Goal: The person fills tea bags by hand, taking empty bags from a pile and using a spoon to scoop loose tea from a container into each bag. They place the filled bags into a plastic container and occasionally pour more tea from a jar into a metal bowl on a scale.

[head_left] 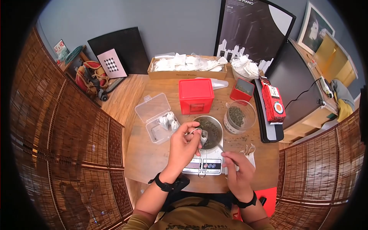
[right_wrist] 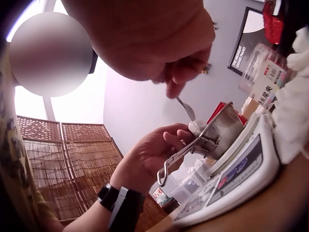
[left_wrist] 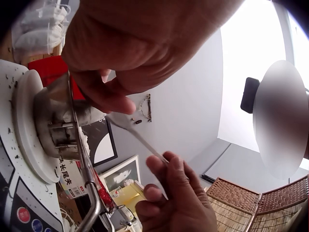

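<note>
My left hand [head_left: 183,147] pinches a small white cloth bag [head_left: 203,140] by its mouth, over the near left side of a metal pan [head_left: 221,132]. Dried leaves [head_left: 211,130] lie in the pan. My right hand [head_left: 238,170] grips the handle of a metal spoon [head_left: 220,147], thumb against fingers. In the right wrist view the spoon [right_wrist: 186,110] points down at the mouth of the bag [right_wrist: 194,126]; the bowl's tip is hidden there. The pan sits on a white kitchen scale [head_left: 215,160], its wire handle [head_left: 202,165] reaching toward me over the display.
Left stands an open clear plastic box [head_left: 153,105] with several filled bags [head_left: 167,120]. Behind the pan is a red tin [head_left: 196,97]; to the right, a clear tub of leaves [head_left: 237,116]. A long carton of white bags [head_left: 188,73] lines the back. Wicker screens [head_left: 76,153] flank the table.
</note>
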A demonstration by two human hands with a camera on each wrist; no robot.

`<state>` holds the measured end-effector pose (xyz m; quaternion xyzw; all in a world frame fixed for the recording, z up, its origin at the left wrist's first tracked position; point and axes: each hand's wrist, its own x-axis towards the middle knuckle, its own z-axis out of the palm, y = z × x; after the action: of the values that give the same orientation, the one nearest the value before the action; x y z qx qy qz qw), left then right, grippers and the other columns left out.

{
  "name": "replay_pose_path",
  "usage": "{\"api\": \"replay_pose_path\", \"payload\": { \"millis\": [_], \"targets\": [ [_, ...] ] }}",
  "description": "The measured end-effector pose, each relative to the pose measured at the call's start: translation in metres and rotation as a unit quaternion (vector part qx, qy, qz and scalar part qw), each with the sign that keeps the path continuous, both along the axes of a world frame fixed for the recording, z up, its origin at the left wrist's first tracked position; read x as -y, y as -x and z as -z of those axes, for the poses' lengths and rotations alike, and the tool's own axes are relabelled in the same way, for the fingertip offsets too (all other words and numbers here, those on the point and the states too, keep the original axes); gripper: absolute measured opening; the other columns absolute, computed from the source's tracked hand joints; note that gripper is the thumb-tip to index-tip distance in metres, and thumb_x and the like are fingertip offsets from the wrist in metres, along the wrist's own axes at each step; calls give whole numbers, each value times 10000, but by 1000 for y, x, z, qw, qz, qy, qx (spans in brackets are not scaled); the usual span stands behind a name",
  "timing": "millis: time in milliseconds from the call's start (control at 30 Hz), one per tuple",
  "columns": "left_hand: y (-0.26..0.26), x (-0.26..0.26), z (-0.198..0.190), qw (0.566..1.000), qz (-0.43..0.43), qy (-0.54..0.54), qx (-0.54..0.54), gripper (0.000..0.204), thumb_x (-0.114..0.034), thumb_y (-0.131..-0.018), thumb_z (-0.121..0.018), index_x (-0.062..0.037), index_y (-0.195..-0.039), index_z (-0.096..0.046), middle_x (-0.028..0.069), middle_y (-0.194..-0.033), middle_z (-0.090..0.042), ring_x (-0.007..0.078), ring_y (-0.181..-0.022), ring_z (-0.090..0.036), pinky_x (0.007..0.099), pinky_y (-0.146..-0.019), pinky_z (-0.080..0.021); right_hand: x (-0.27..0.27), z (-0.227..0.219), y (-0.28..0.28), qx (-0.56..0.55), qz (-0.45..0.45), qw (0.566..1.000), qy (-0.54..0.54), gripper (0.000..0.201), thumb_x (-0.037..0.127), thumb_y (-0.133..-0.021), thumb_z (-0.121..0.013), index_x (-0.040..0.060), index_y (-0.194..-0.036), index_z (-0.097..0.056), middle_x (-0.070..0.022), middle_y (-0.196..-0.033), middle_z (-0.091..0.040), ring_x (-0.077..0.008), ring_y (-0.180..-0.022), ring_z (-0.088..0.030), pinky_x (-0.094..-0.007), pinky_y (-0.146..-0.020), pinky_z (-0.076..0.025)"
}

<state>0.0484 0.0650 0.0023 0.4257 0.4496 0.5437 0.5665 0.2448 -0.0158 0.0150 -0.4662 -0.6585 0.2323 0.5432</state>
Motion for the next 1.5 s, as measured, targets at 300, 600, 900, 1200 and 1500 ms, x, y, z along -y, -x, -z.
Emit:
{"api": "replay_pose_path", "payload": {
  "millis": [300, 600, 900, 1200, 1500],
  "targets": [
    [-2, 0, -2, 1000, -3, -5, -3, 343, -23, -1069, -667, 49, -1389, -567, 58, -1013, -641, 84, -665, -654, 221, -448, -488, -4, 3, -2, 10, 8, 1000, 12, 208, -77, -1021, -695, -43, -1221, -738, -159, -1046, -784, -178, -765, -750, -292, -706, -588],
    [7, 3, 1, 999, -6, 30, -43, 292, -61, -1070, -684, 93, -1318, -673, 77, -876, -719, 86, -618, -651, 233, -476, -488, -16, 14, 7, -44, 51, 995, 69, 224, 9, -1035, -731, -43, -1252, -745, -146, -1072, -813, -172, -767, -747, -289, -672, -579],
    [8, 3, 1, 998, -4, 19, -62, 231, -116, -1081, -701, 80, -1197, -739, 60, -717, -715, 90, -547, -628, 240, -506, -476, -21, 13, 7, 83, 47, 994, 60, 264, 37, -982, -785, -3, -1243, -769, -135, -912, -739, -216, -670, -691, -330, -587, -523],
    [2, 7, -5, 997, -8, -10, -77, 198, -127, -1086, -711, 49, -1160, -764, 38, -785, -685, 70, -606, -611, 233, -509, -463, -18, 11, -3, 141, 62, 988, 5, 349, 115, -916, -856, 0, -1231, -762, -154, -1075, -736, -329, -879, -689, -417, -771, -555],
    [-3, 13, -7, 982, -37, -112, -147, 156, -89, -1064, -724, 39, -1131, -783, 51, -949, -670, 79, -667, -605, 238, -562, -499, -33, -16, 9, 105, -43, 994, 4, 434, 118, -921, -851, -20, -1306, -708, -193, -1255, -701, -374, -1057, -696, -447, -939, -572]
  ]
}}
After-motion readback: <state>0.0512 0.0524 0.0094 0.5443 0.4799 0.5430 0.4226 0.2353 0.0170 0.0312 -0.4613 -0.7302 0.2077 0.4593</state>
